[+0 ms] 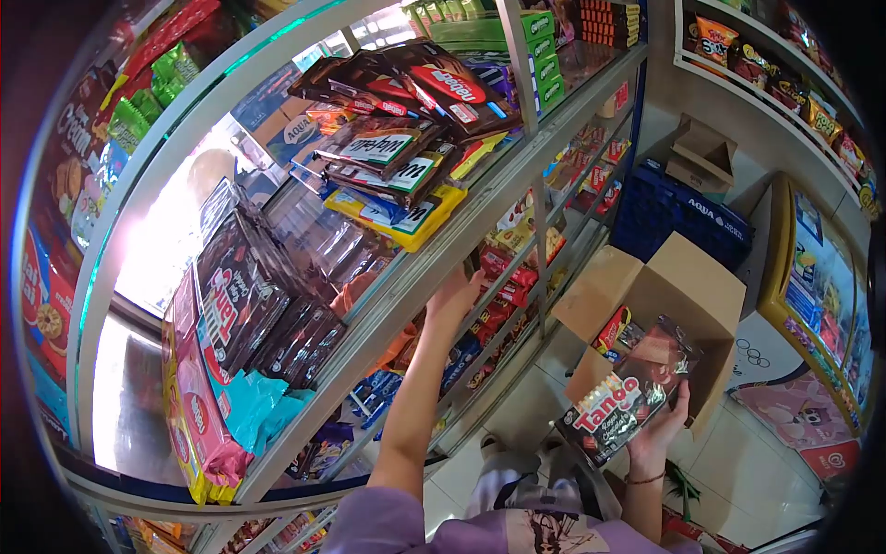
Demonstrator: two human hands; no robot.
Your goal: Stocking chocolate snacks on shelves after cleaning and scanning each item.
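My right hand point(661, 426) holds a dark Tango wafer pack point(616, 415), tilted, in front of an opened cardboard box point(699, 284). My left arm reaches to the glass display case, and my left hand point(453, 298) is at its metal rail point(477, 201). Its fingers are partly hidden, so I cannot tell whether they grip anything. Above that hand lies a yellow wafer pack point(436, 225), under brown Wafello packs point(374, 149). Dark Nabati packs point(450, 90) are piled behind them. A stack of dark Tango packs point(242, 298) stands left of my arm, beside a turquoise packet point(259, 408).
Snack packets point(509, 273) fill the lower shelf behind slanted metal bars. On the tiled floor point(526, 395), the opened box holds a red and yellow packet point(612, 329). Behind it are a blue Aqua crate point(682, 208) and a small carton point(702, 156). A glass-topped freezer point(820, 277) stands right.
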